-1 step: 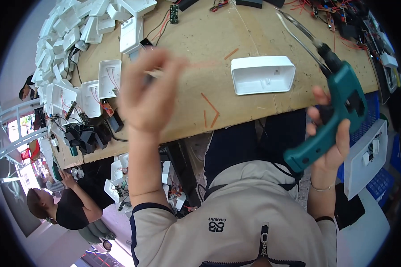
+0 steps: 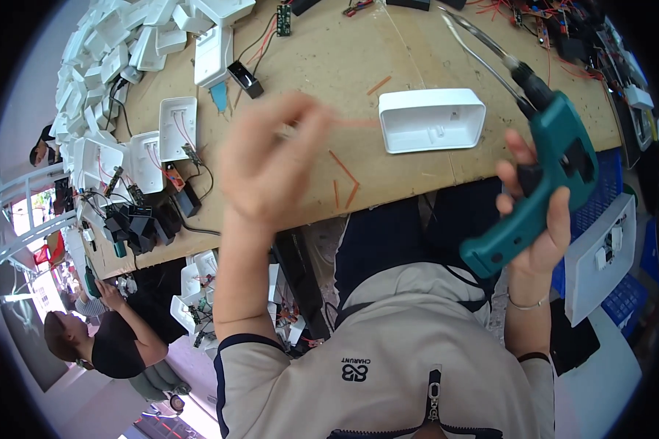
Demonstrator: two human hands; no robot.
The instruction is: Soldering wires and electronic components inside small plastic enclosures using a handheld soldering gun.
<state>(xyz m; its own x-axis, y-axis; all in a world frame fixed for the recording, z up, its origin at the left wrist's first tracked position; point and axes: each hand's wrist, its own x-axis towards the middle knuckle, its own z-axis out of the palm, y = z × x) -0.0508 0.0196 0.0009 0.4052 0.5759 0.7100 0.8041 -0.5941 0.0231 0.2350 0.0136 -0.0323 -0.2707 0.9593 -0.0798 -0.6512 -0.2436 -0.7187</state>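
My left hand [image 2: 274, 157], smeared by motion, is closed in a pinch above the wooden workbench [image 2: 307, 66]. A thin orange strip [image 2: 359, 123] juts out of its fingertips toward a white plastic box [image 2: 436, 143]. That box lies with its open side facing me. Wrapped round the handle of a teal soldering gun [image 2: 556, 161], my right hand [image 2: 538, 219] holds it at the right, clear of the bench top. The gun's long metal tip and thin feed tube point up and away over the bench. More orange strips [image 2: 346, 170] lie in front of the box.
White casings [image 2: 117, 66] are heaped at the far left, with wired casings [image 2: 177, 128] and black parts [image 2: 143, 227] nearer. Tangled red wires and boards [image 2: 542, 29] lie far right. Blue crates [image 2: 600, 190] stand beside the bench. A co-worker [image 2: 113, 340] sits at left.
My left hand has moved right with the orange strip, uncovering a small black box behind it. My right hand and the soldering gun have shifted slightly left and away from me.
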